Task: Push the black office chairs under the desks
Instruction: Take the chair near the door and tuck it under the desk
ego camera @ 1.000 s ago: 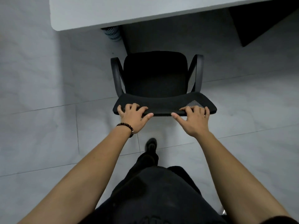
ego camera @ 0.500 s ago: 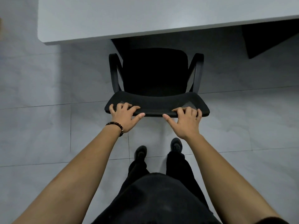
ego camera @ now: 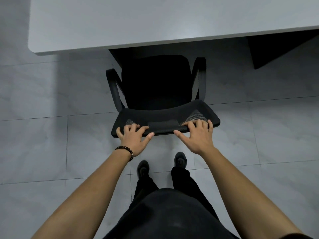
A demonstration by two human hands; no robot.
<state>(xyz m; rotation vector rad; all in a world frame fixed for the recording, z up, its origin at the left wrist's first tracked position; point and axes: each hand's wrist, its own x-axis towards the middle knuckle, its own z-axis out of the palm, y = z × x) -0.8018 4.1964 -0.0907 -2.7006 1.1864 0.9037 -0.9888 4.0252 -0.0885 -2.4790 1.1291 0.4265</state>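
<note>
A black office chair (ego camera: 155, 83) with two armrests stands in front of me, seen from above, its seat facing a white desk (ego camera: 138, 21). The front edge of the seat lies just short of the desk's near edge. My left hand (ego camera: 133, 139) grips the top of the mesh backrest at its left end, fingers curled over it. At the right end of the backrest top, my right hand (ego camera: 198, 136) holds on the same way. The chair's base and wheels are hidden under the seat.
Grey floor tiles spread to both sides of the chair. A dark desk panel (ego camera: 276, 49) shows under the desk at the right. My two black shoes (ego camera: 143, 168) stand just behind the chair.
The chair has rolled forward toward the desk with both hands on its backrest, and I have stepped after it. The desk's edge now sits closer to the seat.
</note>
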